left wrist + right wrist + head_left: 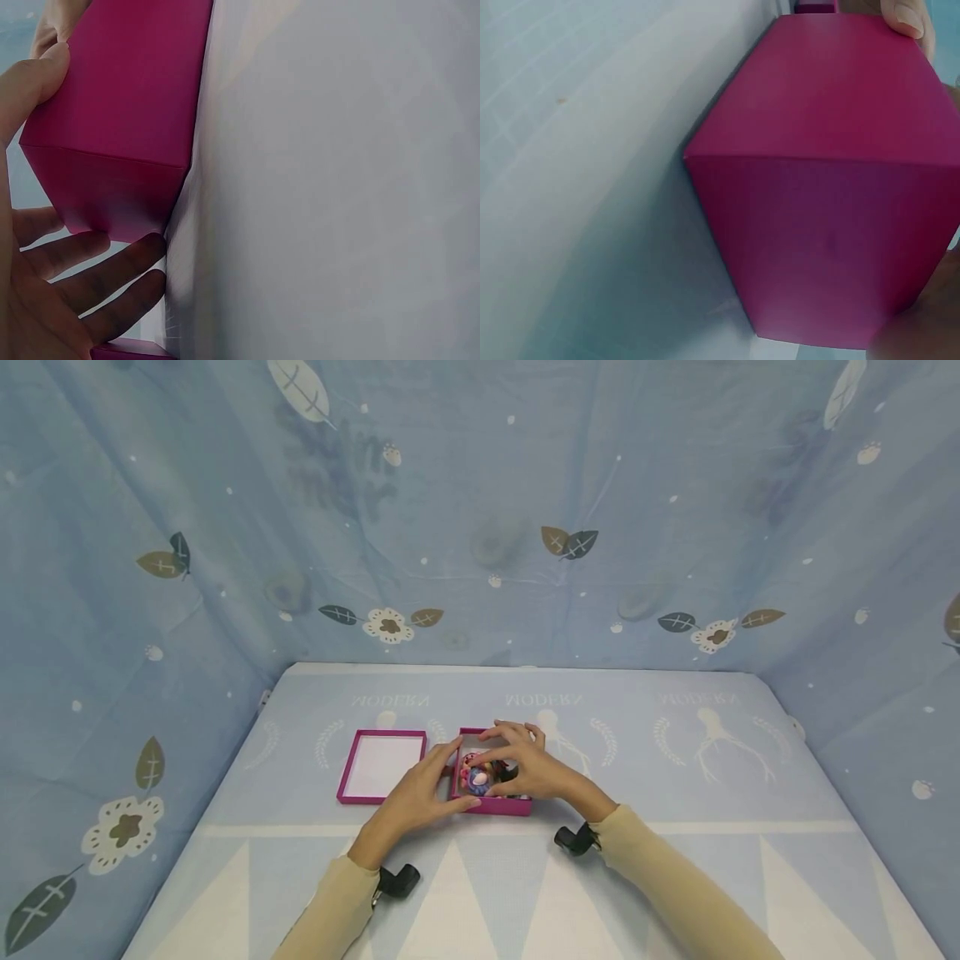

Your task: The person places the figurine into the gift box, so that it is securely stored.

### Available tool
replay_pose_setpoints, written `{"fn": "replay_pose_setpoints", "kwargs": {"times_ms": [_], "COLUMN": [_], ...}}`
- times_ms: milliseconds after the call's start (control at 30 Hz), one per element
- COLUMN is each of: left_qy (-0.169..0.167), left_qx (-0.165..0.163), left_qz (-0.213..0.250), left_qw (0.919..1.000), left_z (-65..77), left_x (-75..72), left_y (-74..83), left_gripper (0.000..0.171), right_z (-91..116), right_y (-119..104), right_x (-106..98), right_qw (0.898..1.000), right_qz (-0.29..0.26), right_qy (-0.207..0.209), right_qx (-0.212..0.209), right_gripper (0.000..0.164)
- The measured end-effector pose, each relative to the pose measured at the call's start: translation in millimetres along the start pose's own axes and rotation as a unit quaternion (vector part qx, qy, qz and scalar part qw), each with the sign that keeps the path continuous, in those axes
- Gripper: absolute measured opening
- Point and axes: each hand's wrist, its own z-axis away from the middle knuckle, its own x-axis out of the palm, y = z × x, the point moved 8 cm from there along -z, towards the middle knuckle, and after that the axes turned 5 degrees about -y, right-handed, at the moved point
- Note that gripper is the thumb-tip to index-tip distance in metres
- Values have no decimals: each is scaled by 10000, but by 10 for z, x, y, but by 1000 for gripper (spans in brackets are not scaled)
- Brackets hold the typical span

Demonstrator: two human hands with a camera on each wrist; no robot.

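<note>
A magenta open-topped box [504,806] stands on the table, with small colourful figures [478,779] inside it. My left hand [414,795] grips the box's near left corner. Its thumb [52,71] lies at the near wall's upper edge, and its fingers [112,289] spread along the left wall. My right hand [528,768] reaches over the box from the right, fingers bent above the figures, thumb and index close around the colourful ones. I cannot tell whether it pinches one. In the right wrist view the box wall covers most of that hand.
Left of the box lies a magenta-rimmed lid [384,768], its white inside facing up. A patterned cloth covers the table [675,852]. Blue printed curtains [480,510] hang behind and at both sides. Black wrist cameras [400,881] sit below the hands.
</note>
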Motion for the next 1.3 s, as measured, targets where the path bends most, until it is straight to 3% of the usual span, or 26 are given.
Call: {"fn": "replay_pose_setpoints", "kwargs": {"times_ms": [500, 767, 1300], "left_qy": [-92, -12, -18], "left_qx": [-112, -56, -25], "left_qz": [-104, -84, -93], "left_qw": [9998, 9999, 10000], "left_z": [-10, -11, -3], "left_x": [24, 14, 11], "left_y": [-19, -14, -6], "left_gripper": [101, 102, 102], "right_z": [-30, -18, -33], "right_y": [-29, -86, -53], "right_x": [4, 46, 74], "right_qw": [9996, 9912, 9924], "right_qz": [203, 1288, 1171], "right_qy": [-168, -287, -196], "right_qx": [45, 62, 313], "right_gripper": [45, 45, 43]}}
